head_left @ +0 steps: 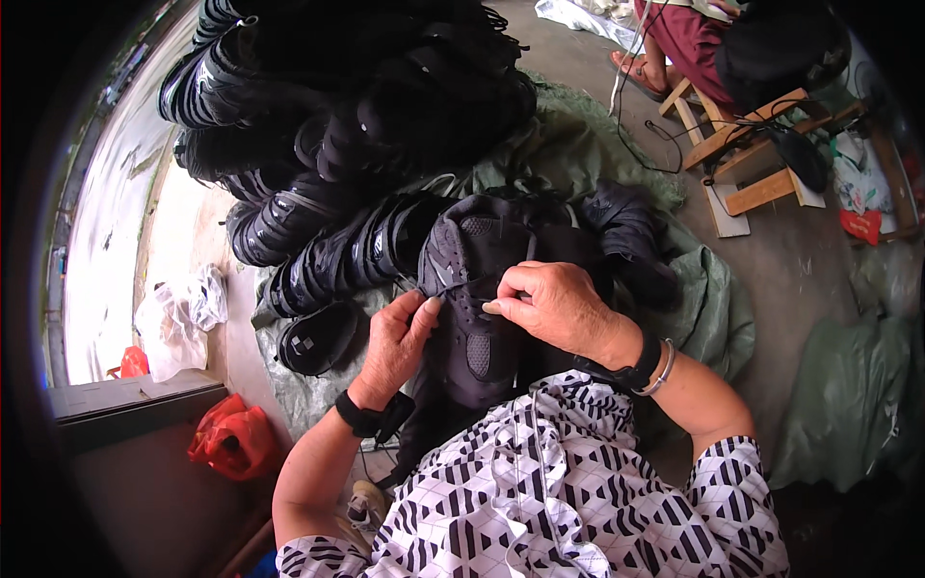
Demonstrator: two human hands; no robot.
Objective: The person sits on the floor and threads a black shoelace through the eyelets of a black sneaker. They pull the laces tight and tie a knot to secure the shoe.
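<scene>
A black shoe upper [479,358] with grey mesh patches lies across my lap, joined to or touching another black upper [458,252] just beyond it. My left hand [397,337] is closed, thumb and finger pinching the upper's left edge. Over the middle of the piece, my right hand [557,306] is also pinched shut. Whatever sits between its fingertips is too small to make out; it could be a thread or lace. The fingertips of both hands are a short way apart, at about the same height.
Large stacks of black shoe uppers [337,241] rise ahead and to the left on green woven sacking [713,299]. A red plastic bag [231,438] lies at lower left beside a grey box [145,405]. A wooden stool [761,159] and a seated person [689,43] are at upper right.
</scene>
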